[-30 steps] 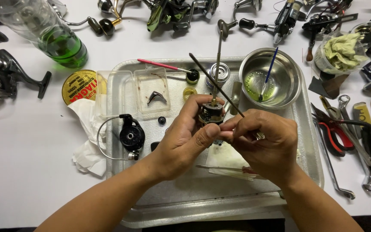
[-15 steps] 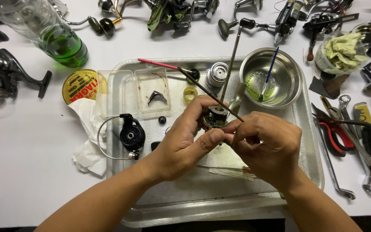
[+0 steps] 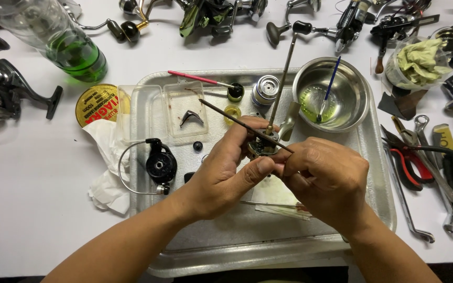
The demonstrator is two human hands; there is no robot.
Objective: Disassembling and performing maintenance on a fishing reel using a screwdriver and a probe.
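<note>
Over a metal tray [image 3: 378, 209], my left hand [image 3: 221, 173] grips a small fishing reel body [image 3: 263, 145] with a long metal shaft [image 3: 284, 73] rising from it toward the top. My right hand [image 3: 323, 181] pinches a thin dark brush [image 3: 232, 119] whose tip lies across the reel body; the handle points up and left. Both hands meet at the tray's middle. A folded paper towel [image 3: 276, 196] lies under them.
On the tray: a black reel rotor with wire bail [image 3: 158, 165], clear plastic box [image 3: 184, 107], red-handled brush [image 3: 200, 79], silver spool [image 3: 266, 90], steel bowl with green liquid [image 3: 331, 97]. Pliers and wrenches [image 3: 420, 162] right; green bottle [image 3: 74, 52], yellow tin [image 3: 95, 105], reels around.
The brush has swung so its handle points lower and further left. The reel body has turned a little in my left hand, and its shaft leans more to the right.
</note>
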